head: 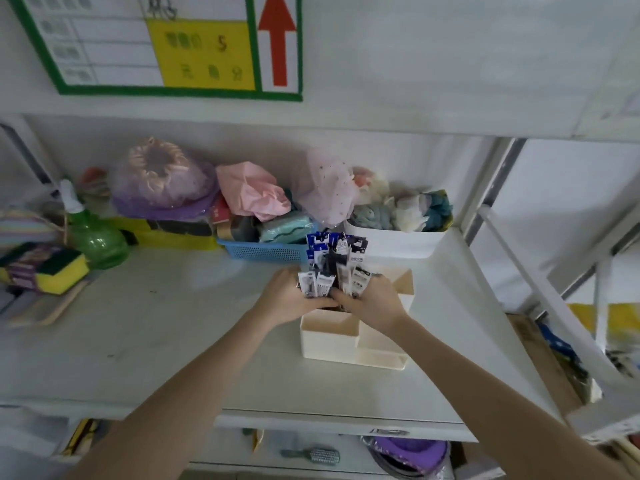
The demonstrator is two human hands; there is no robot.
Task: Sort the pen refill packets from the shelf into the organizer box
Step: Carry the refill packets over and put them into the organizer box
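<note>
Along the back of the white shelf [173,323] stand a blue mesh basket [266,251] of folded cloths, a white tub [394,242] of bath puffs, a bagged purple item [162,181] and crumpled pink plastic [251,190]. At the left sit a green spray bottle [93,233] and yellow-green sponges [52,268] — none of them between the hands and the box.

The cream organizer box [332,341] stands on the shelf just in front of the tub. A bunch of pen refill packets [334,268] stands upright in its rear part, tops fanned above the rim. The left hand [287,299] grips the bunch from the left, and the right hand [372,304] grips it from the right, fingers curled round the packets' lower ends; the two hands nearly touch.

A green-bordered label [166,46] with a red arrow hangs on the shelf edge above, and a lower shelf holds a hairbrush [317,456].
</note>
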